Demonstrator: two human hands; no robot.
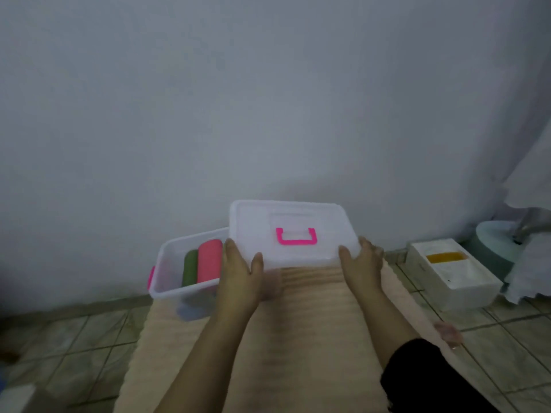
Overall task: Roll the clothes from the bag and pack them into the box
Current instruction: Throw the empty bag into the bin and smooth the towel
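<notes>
Fingers of your left hand [238, 271] and right hand [362, 260] grip the clear lid [290, 231] by its near corners, above the beige mat [298, 338]. The open box [167, 272] beside it holds pink [210, 260] and green rolls [190, 268].

A tiled floor [89, 338] carries everything. A ribbed beige mat [298, 338] lies on it at six o'clock, running up toward the wall. The clear box [167, 281] stands on the mat's far left corner, at about ten o'clock from the mat's middle. At three o'clock, off the mat, a white carton [459, 281] sits on the tiles
</notes>
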